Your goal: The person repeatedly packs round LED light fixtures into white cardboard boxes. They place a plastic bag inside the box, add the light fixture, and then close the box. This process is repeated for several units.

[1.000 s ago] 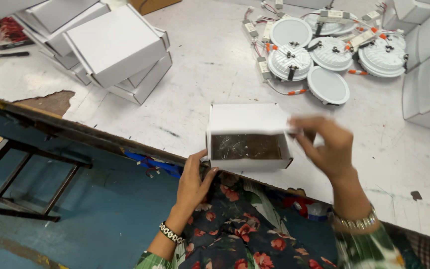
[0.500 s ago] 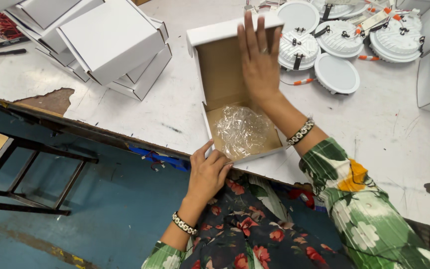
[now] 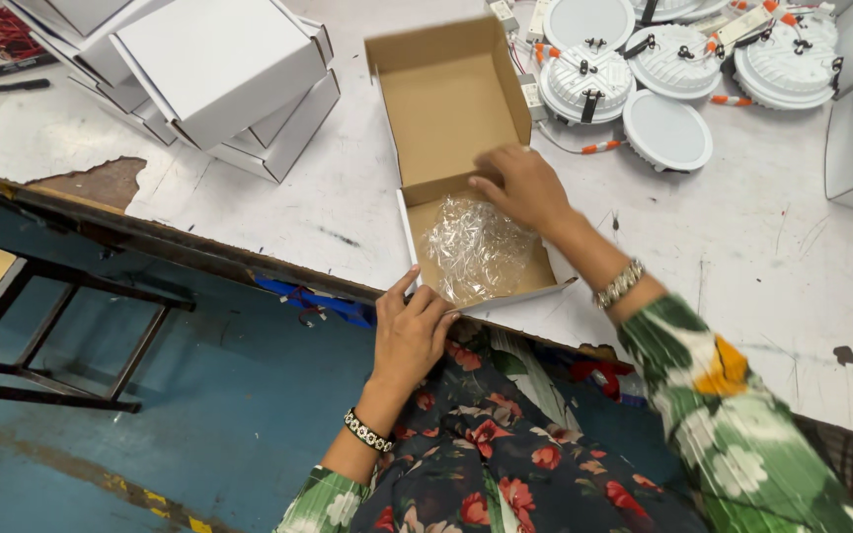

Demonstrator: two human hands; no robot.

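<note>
Crinkled clear plastic wrap (image 3: 479, 247) inside open brown cardboard box (image 3: 466, 168), just near-left of right hand (image 3: 523, 188), fingers loose, empty; left hand (image 3: 410, 331) pinching box's near wall.

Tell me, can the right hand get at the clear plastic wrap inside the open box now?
Probably yes. The right hand hovers just above the plastic wrap; the box has its lid folded back, and nothing covers the wrap.
</note>
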